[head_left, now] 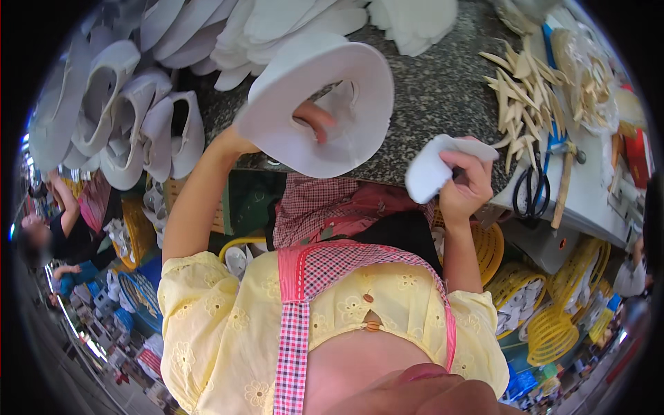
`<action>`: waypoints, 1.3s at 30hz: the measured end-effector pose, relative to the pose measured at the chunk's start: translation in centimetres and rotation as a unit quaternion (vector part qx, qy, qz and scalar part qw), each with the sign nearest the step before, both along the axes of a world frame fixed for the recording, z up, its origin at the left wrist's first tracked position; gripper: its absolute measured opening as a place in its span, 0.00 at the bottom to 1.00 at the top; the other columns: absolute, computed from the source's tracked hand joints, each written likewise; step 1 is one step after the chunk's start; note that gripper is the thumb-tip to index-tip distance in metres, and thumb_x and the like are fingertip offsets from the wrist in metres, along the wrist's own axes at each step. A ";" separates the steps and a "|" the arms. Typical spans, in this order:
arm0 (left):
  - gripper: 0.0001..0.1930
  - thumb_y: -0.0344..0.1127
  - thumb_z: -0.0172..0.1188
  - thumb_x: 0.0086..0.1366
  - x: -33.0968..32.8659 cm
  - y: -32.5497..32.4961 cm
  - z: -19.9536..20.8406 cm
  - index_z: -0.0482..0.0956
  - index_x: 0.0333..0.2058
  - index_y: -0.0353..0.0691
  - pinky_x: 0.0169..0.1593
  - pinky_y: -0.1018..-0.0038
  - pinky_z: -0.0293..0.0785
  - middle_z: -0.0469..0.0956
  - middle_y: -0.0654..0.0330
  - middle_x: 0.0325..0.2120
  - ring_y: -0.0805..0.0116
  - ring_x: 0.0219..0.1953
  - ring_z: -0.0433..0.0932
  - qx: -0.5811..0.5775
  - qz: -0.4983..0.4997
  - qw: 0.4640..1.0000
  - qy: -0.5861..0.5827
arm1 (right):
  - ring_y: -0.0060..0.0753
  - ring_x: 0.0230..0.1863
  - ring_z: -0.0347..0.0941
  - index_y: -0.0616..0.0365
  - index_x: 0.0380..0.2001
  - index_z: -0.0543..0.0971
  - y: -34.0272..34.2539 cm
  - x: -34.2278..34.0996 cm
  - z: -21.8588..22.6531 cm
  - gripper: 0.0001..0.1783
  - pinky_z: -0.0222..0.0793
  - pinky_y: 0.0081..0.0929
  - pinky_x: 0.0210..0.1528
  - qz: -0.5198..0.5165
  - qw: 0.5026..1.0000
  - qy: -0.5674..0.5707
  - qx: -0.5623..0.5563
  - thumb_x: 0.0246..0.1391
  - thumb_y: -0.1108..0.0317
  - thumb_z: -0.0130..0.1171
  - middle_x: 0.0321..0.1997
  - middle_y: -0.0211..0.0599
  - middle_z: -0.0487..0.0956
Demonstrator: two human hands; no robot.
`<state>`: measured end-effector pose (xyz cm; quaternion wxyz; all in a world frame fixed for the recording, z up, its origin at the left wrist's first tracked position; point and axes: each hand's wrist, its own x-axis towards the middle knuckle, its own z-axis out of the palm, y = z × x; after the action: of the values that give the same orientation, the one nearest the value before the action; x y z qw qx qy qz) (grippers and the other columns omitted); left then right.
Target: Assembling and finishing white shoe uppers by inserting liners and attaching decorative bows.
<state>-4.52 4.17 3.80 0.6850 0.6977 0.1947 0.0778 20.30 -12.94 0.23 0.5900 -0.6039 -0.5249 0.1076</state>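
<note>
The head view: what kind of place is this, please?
Probably a small shoe workshop. White shoe uppers are piled on a speckled stone bench, black scissors lie nearby, and the left hand holds a white upper piece.

I see bright, even daylight, soft shadows, mild glare on white pieces; heavy fisheye bend, dark blurry rim, center sharp.

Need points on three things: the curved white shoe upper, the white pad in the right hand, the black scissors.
curved white shoe upper [290, 131]: head view, on its broad left flap.
white pad [425, 173]: head view, on its lower face, left of the right hand's fingers.
black scissors [531, 190]: head view, on the handle loops.
</note>
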 end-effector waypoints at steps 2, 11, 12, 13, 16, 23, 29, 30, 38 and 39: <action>0.11 0.39 0.57 0.51 -0.6 -0.6 -0.9 0.76 0.29 0.38 0.59 0.61 0.49 0.76 0.60 0.31 0.68 0.38 0.74 0.077 -0.006 0.997 0.005 | 0.38 0.39 0.66 0.57 0.23 0.78 0.1 -1.1 0.7 0.13 0.63 0.29 0.40 0.008 0.999 0.019 0.026 0.26 0.80 0.62 0.34 0.39 0.71; 0.12 0.33 0.56 0.49 -0.8 -2.2 -1.1 0.74 0.35 0.38 0.40 0.72 0.68 0.74 0.57 0.31 0.63 0.35 0.73 0.137 0.018 0.990 0.027 | 0.37 0.33 0.70 0.59 0.25 0.77 1.7 -5.7 3.4 0.15 0.67 0.24 0.32 0.184 0.979 -0.081 0.021 0.24 0.77 0.63 0.35 0.42 0.70; 0.12 0.33 0.56 0.49 -0.9 -2.3 -1.1 0.74 0.35 0.38 0.41 0.72 0.68 0.74 0.56 0.31 0.63 0.35 0.73 0.154 0.018 0.988 0.022 | 0.37 0.33 0.70 0.60 0.25 0.77 1.8 -5.8 3.5 0.15 0.68 0.24 0.31 0.180 0.976 -0.119 0.027 0.24 0.78 0.62 0.35 0.42 0.70; 0.13 0.33 0.56 0.49 -0.8 -2.3 -1.1 0.74 0.35 0.38 0.41 0.71 0.68 0.74 0.56 0.32 0.62 0.35 0.73 0.170 0.016 0.985 0.015 | 0.37 0.33 0.70 0.60 0.25 0.77 1.7 -5.8 3.4 0.15 0.68 0.24 0.31 0.182 0.975 -0.124 0.023 0.24 0.78 0.62 0.35 0.42 0.70; 0.14 0.33 0.57 0.49 -0.7 -2.4 -1.2 0.74 0.36 0.38 0.41 0.71 0.68 0.74 0.55 0.33 0.60 0.36 0.73 0.218 0.012 0.976 -0.005 | 0.39 0.31 0.71 0.63 0.25 0.77 2.2 -5.9 2.7 0.15 0.68 0.26 0.31 0.205 0.955 -0.206 0.063 0.24 0.80 0.61 0.34 0.43 0.71; 0.16 0.34 0.58 0.47 -0.8 -2.4 -1.5 0.73 0.38 0.38 0.43 0.68 0.68 0.74 0.53 0.35 0.56 0.38 0.73 0.333 0.011 0.942 -0.032 | 0.35 0.29 0.72 0.62 0.25 0.77 3.8 -5.8 1.5 0.13 0.68 0.25 0.28 0.121 0.951 -0.285 0.010 0.27 0.79 0.61 0.33 0.40 0.72; 0.25 0.37 0.62 0.45 -0.9 -1.7 -0.2 0.70 0.44 0.39 0.52 0.66 0.62 0.70 0.50 0.44 0.53 0.47 0.68 0.264 0.006 0.964 0.029 | 0.44 0.29 0.73 0.60 0.27 0.77 3.9 -5.4 -0.5 0.12 0.69 0.30 0.29 0.097 0.958 -0.270 -0.007 0.32 0.76 0.60 0.32 0.42 0.76; 0.24 0.36 0.61 0.46 -1.4 -1.7 -0.1 0.71 0.44 0.39 0.52 0.66 0.63 0.70 0.50 0.44 0.54 0.47 0.68 0.283 0.009 0.959 0.010 | 0.44 0.28 0.73 0.60 0.27 0.77 4.5 -5.9 -0.2 0.11 0.69 0.30 0.29 0.085 0.953 -0.291 0.005 0.32 0.77 0.59 0.31 0.41 0.76; 0.27 0.48 0.69 0.38 4.0 -0.6 -5.1 0.76 0.34 0.34 0.40 0.67 0.67 0.75 0.46 0.33 0.55 0.36 0.74 0.290 -0.072 0.951 -0.081 | 0.43 0.35 0.73 0.61 0.26 0.79 3.2 -1.9 -1.6 0.07 0.70 0.31 0.35 0.007 0.933 -0.350 -0.084 0.40 0.70 0.63 0.36 0.45 0.75; 0.26 0.47 0.69 0.38 3.9 -0.9 -4.3 0.76 0.35 0.35 0.41 0.67 0.67 0.76 0.48 0.32 0.55 0.36 0.74 0.286 -0.078 0.954 -0.045 | 0.44 0.36 0.73 0.62 0.25 0.79 3.4 -1.3 -2.0 0.07 0.71 0.33 0.35 0.043 0.945 -0.322 -0.038 0.41 0.71 0.63 0.35 0.47 0.75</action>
<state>-0.58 3.25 -0.49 0.4688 0.8733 0.0778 0.1078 19.04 -9.51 -1.73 0.3610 -0.6051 -0.7080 -0.0474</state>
